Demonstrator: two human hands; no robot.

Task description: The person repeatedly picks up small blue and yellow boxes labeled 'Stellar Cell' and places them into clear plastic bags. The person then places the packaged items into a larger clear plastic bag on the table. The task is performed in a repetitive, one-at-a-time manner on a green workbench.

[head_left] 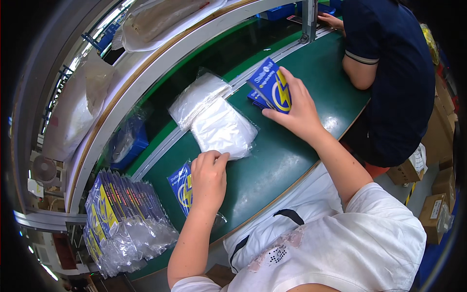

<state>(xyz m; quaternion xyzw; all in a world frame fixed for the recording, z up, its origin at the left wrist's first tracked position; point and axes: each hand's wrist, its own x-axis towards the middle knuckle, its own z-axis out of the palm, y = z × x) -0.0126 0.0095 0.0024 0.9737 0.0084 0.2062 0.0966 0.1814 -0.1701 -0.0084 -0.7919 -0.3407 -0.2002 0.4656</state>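
Observation:
My right hand (302,109) grips a flat blue box (270,86) with a yellow lightning bolt on its front, thumb below and fingers along its far edge. Behind and partly under it lie more blue boxes (257,100). My left hand (209,180) has its fingertips pinched together at the near edge of a stack of clear plastic bags (224,129). Partly hidden by that hand and wrist, a blue box in a clear bag (181,187) lies on the table. At the left stands a row of several bagged blue boxes (124,209), packed close together.
The green table (262,160) curves toward a metal rail (155,160) and a white shelf edge (131,73). A blue bin (131,148) sits beyond the rail. Another person in a dark shirt (394,73) works at the right. Cardboard boxes (433,214) stand on the floor.

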